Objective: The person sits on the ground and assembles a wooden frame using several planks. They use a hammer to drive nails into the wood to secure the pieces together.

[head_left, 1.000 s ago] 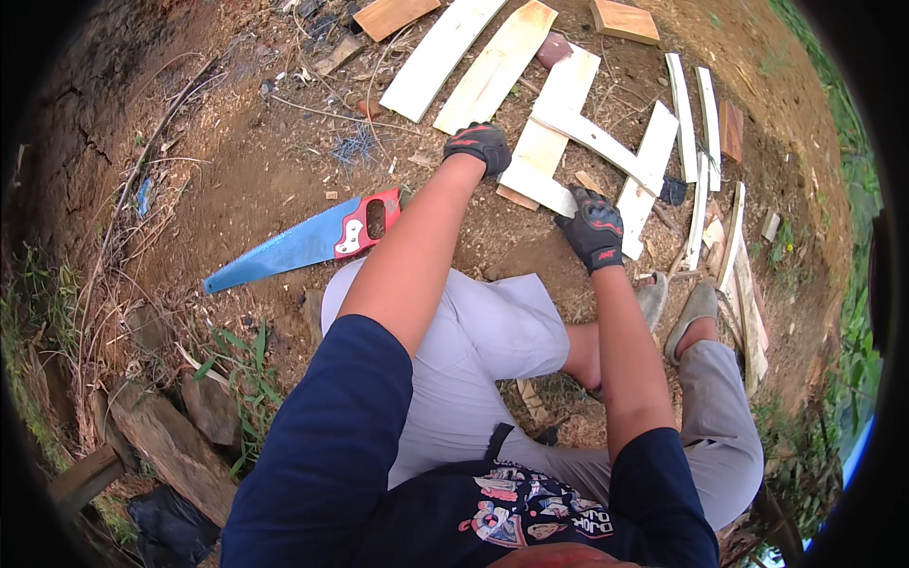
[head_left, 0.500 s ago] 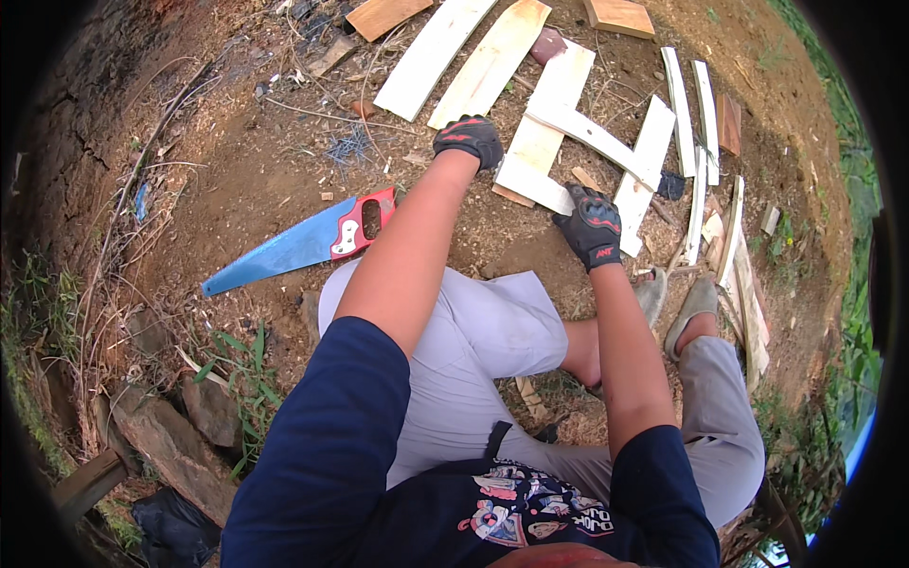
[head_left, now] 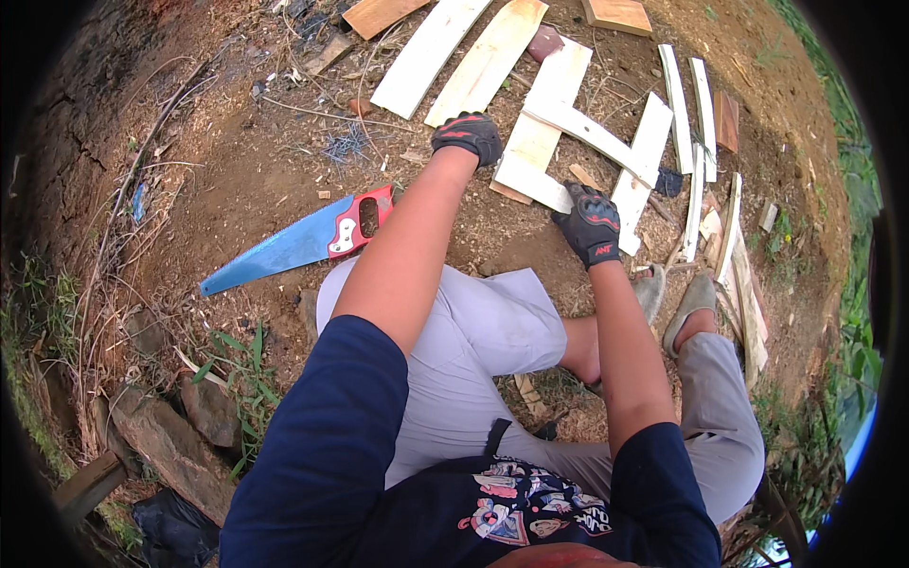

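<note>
My left hand [head_left: 469, 137], in a black glove, has its fingers curled at the left edge of a wide pale plank [head_left: 549, 104] lying on the dirt. My right hand [head_left: 589, 222], in a black and red glove, grips the right end of a short white board [head_left: 528, 182] that lies across the near end of that plank. A thin white slat [head_left: 592, 133] lies slanted over the plank just beyond my right hand. A handsaw [head_left: 294, 241] with a blue blade and red handle lies on the ground left of my left forearm, untouched.
More pale planks [head_left: 431, 52] and thin slats [head_left: 701, 114] lie scattered on the dirt ahead and to the right. A brown wood block [head_left: 617, 14] sits at the top. Stones [head_left: 166, 440] and grass are at lower left. My feet in sandals [head_left: 696, 298] are under my right arm.
Both hands stay on the same boards. The view has shifted slightly; nothing was picked up or let go.
</note>
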Demonstrator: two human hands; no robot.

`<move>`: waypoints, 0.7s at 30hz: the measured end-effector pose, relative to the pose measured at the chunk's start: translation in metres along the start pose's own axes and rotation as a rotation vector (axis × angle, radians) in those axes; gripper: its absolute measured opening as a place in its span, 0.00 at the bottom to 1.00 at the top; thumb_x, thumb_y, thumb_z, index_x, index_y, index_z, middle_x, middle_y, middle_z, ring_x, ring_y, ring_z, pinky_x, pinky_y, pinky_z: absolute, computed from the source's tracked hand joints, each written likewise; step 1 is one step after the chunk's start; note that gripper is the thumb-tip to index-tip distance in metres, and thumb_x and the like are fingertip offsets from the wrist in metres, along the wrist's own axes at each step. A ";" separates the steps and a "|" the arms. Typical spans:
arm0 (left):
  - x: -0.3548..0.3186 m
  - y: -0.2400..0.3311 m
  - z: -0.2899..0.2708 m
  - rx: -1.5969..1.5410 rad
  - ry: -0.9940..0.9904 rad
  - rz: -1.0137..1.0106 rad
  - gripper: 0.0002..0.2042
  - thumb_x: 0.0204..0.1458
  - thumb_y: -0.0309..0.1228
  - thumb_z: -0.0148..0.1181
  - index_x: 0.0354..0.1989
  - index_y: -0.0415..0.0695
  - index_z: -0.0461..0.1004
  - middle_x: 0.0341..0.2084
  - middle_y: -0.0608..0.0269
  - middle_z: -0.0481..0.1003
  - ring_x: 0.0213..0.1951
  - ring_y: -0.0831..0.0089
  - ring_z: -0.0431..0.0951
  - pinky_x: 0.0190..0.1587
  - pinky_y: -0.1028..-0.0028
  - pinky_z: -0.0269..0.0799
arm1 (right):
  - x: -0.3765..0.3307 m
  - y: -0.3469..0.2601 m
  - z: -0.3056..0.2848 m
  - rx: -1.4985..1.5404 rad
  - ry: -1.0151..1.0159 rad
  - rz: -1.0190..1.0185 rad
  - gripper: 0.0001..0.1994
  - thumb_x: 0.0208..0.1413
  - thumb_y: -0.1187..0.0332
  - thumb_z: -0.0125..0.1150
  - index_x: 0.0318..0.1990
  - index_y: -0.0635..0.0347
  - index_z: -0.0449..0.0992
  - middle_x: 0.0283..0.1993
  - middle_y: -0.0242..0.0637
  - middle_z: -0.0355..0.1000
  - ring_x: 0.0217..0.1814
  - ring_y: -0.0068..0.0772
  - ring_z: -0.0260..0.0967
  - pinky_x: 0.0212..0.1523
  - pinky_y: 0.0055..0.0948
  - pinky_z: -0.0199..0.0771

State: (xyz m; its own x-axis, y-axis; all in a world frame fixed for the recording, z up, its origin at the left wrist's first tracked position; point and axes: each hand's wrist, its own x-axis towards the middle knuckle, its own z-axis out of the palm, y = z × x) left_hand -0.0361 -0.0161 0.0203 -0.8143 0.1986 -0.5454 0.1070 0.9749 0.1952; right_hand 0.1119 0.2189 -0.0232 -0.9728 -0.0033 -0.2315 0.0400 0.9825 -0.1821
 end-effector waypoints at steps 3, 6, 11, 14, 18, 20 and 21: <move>0.000 -0.001 0.002 -0.022 0.023 0.009 0.20 0.60 0.37 0.52 0.54 0.45 0.84 0.56 0.47 0.81 0.57 0.48 0.82 0.61 0.53 0.77 | 0.000 0.000 -0.001 0.002 -0.003 -0.006 0.31 0.54 0.50 0.74 0.65 0.50 0.78 0.59 0.45 0.80 0.62 0.49 0.77 0.65 0.46 0.74; 0.002 -0.002 0.004 0.003 0.022 0.045 0.20 0.60 0.36 0.52 0.54 0.44 0.84 0.56 0.46 0.81 0.57 0.48 0.82 0.61 0.54 0.77 | -0.001 0.000 0.004 0.010 0.024 0.007 0.30 0.53 0.52 0.75 0.62 0.49 0.79 0.59 0.44 0.80 0.62 0.48 0.77 0.66 0.47 0.72; 0.006 -0.004 0.006 0.011 0.045 0.054 0.19 0.59 0.36 0.52 0.51 0.44 0.85 0.54 0.45 0.82 0.55 0.47 0.83 0.60 0.53 0.77 | 0.000 0.002 0.007 0.035 0.043 0.005 0.29 0.50 0.53 0.77 0.60 0.49 0.80 0.56 0.44 0.81 0.60 0.48 0.78 0.64 0.46 0.73; 0.005 -0.001 0.003 0.016 0.043 0.054 0.18 0.59 0.36 0.52 0.49 0.44 0.86 0.52 0.45 0.83 0.54 0.47 0.84 0.60 0.53 0.77 | 0.002 0.006 0.012 0.035 0.063 0.000 0.29 0.49 0.54 0.78 0.60 0.48 0.80 0.54 0.44 0.82 0.58 0.47 0.79 0.63 0.46 0.74; 0.003 0.003 0.000 0.010 0.016 0.054 0.19 0.57 0.35 0.55 0.53 0.45 0.85 0.56 0.49 0.82 0.58 0.49 0.83 0.61 0.55 0.77 | 0.001 0.007 0.016 0.030 0.102 -0.009 0.29 0.48 0.55 0.79 0.59 0.49 0.81 0.52 0.44 0.83 0.56 0.47 0.79 0.61 0.46 0.75; 0.004 0.003 0.000 0.016 -0.012 0.033 0.20 0.55 0.36 0.57 0.55 0.46 0.84 0.58 0.51 0.81 0.59 0.50 0.82 0.62 0.56 0.77 | 0.002 0.008 0.017 0.033 0.110 -0.013 0.29 0.48 0.56 0.79 0.59 0.49 0.82 0.52 0.43 0.83 0.56 0.47 0.79 0.61 0.46 0.75; 0.005 0.003 0.001 0.022 -0.008 0.029 0.20 0.55 0.36 0.57 0.55 0.46 0.85 0.58 0.51 0.81 0.59 0.50 0.82 0.62 0.56 0.77 | 0.002 0.008 0.019 0.037 0.114 -0.013 0.29 0.48 0.56 0.79 0.59 0.49 0.82 0.51 0.43 0.83 0.56 0.47 0.79 0.61 0.46 0.75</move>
State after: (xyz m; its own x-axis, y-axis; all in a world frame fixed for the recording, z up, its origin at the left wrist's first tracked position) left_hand -0.0388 -0.0120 0.0172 -0.8060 0.2278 -0.5464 0.1432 0.9706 0.1934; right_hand 0.1146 0.2231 -0.0431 -0.9928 0.0071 -0.1194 0.0334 0.9750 -0.2197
